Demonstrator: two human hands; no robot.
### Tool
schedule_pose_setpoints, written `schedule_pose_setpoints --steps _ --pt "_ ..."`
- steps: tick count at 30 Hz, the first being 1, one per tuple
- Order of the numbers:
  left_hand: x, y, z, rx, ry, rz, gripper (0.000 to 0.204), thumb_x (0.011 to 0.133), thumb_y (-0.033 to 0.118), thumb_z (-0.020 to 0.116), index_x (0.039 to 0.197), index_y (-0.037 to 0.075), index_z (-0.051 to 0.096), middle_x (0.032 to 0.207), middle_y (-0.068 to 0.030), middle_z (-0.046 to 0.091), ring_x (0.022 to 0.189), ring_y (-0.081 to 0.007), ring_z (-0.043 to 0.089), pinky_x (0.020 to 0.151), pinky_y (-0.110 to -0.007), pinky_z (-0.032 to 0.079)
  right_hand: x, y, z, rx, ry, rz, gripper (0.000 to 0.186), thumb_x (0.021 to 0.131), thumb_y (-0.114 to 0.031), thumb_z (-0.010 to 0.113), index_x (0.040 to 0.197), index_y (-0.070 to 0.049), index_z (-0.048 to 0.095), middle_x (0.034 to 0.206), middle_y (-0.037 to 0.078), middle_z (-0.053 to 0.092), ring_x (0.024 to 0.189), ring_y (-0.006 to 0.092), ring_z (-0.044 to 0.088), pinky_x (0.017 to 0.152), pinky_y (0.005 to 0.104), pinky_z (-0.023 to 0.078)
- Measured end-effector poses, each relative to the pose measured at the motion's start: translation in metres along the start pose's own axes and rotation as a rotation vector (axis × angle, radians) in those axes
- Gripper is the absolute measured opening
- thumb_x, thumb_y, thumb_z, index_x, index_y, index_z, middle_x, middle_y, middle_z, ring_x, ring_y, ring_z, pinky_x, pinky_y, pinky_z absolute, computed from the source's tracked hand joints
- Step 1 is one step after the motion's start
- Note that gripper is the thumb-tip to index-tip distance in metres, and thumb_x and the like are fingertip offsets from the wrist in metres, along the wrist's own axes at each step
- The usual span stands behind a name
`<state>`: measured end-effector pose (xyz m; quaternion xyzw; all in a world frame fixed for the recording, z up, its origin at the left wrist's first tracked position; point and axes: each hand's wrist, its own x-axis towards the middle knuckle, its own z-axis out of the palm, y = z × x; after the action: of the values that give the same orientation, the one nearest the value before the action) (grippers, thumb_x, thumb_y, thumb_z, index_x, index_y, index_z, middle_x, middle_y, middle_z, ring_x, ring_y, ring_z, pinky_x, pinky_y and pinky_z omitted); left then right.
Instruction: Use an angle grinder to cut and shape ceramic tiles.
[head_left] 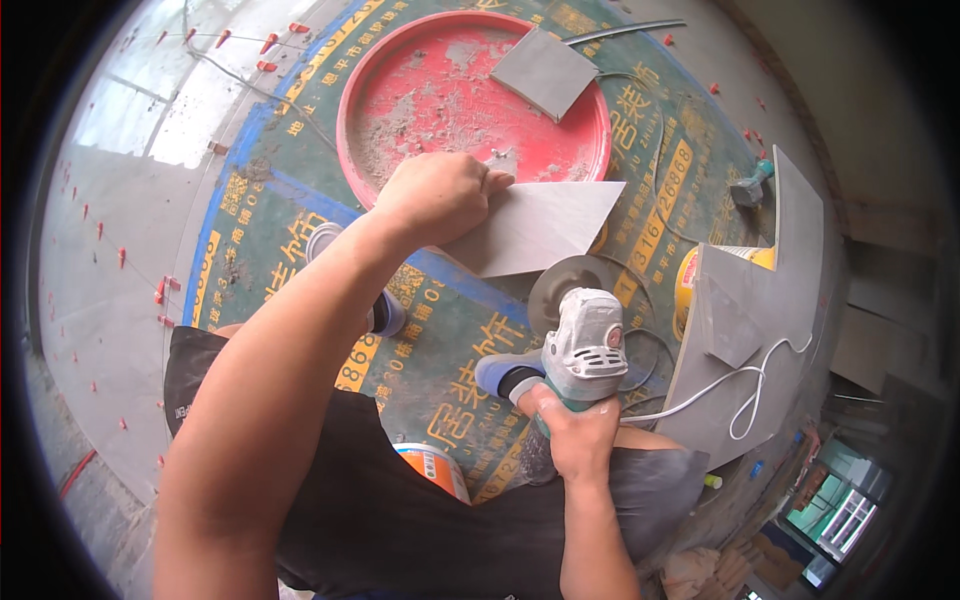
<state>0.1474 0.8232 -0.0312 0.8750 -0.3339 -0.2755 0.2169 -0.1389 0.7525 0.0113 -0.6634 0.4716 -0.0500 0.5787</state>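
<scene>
My left hand [440, 198] is closed on the upper left part of a light grey tile piece [545, 222], held near the front rim of a red round tub [395, 80] crusted with grey dust. My right hand [575, 440] grips a dusty angle grinder [585, 340] with a teal body; its round disc [550, 288] sits just below the tile piece, and I cannot tell whether they touch. A small grey square tile [543, 75] rests on the tub at its upper right.
Green printed floor covering [290, 195] lies under my feet. At right are large grey tiles [780, 330], a yellow container [685, 290], another teal tool [752, 188] and cables. An orange-labelled bucket [430, 470] stands by my legs. Red tile levelling clips [160, 290] dot the left floor.
</scene>
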Motion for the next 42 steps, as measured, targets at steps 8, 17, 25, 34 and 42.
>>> schedule_pose_setpoints --steps 8,17,25,34,42 --pt "0.000 0.001 0.002 -0.016 0.010 0.003 0.050 0.106 0.044 0.047 0.094 0.005 0.077 0.090 -0.0213 0.074 0.090 -0.0414 0.071 0.086 -0.050 0.054 -0.017 0.001 0.023 -0.164 -0.062 -0.100 0.052 0.071 -0.009 0.085 0.116 -0.001 0.059 0.102 0.013 0.072 0.094 0.0254 0.072 0.086 0.0395 0.055" --pt "0.002 -0.007 0.007 -0.024 0.019 0.022 0.050 0.106 0.043 0.047 0.094 0.005 0.077 0.089 -0.0213 0.074 0.089 -0.0411 0.071 0.084 -0.051 0.054 -0.014 -0.001 0.023 -0.165 -0.057 -0.088 0.056 0.069 -0.009 0.086 0.117 -0.001 0.057 0.108 0.016 0.072 0.099 0.0286 0.072 0.088 0.0402 0.055" --pt "0.003 -0.001 0.002 0.032 0.015 0.020 0.052 0.105 0.044 0.047 0.090 0.004 0.077 0.088 -0.0221 0.073 0.088 -0.0419 0.071 0.084 -0.052 0.055 0.004 -0.012 -0.007 0.154 0.077 0.065 0.036 0.078 -0.001 0.077 0.113 0.003 0.068 0.103 0.007 0.069 0.088 0.0149 0.065 0.080 0.0298 0.052" --pt "-0.015 0.008 0.001 -0.404 0.019 -0.179 0.055 0.097 0.049 0.063 0.099 -0.005 0.074 0.089 -0.0274 0.072 0.088 -0.0406 0.072 0.083 -0.049 0.053 -0.001 -0.014 -0.032 0.259 0.267 -0.010 0.045 0.078 0.000 0.075 0.122 0.003 0.063 0.112 0.006 0.065 0.096 0.0158 0.063 0.088 0.0306 0.050" --pt "-0.060 0.027 -0.007 -0.871 0.143 -0.145 0.045 0.101 0.040 0.064 0.107 -0.004 0.068 0.098 -0.0189 0.074 0.089 -0.0282 0.073 0.080 -0.042 0.055 -0.018 -0.034 -0.021 0.358 0.218 -0.100 0.039 0.079 0.001 0.074 0.117 0.002 0.063 0.101 0.005 0.065 0.086 0.0142 0.064 0.077 0.0306 0.054"
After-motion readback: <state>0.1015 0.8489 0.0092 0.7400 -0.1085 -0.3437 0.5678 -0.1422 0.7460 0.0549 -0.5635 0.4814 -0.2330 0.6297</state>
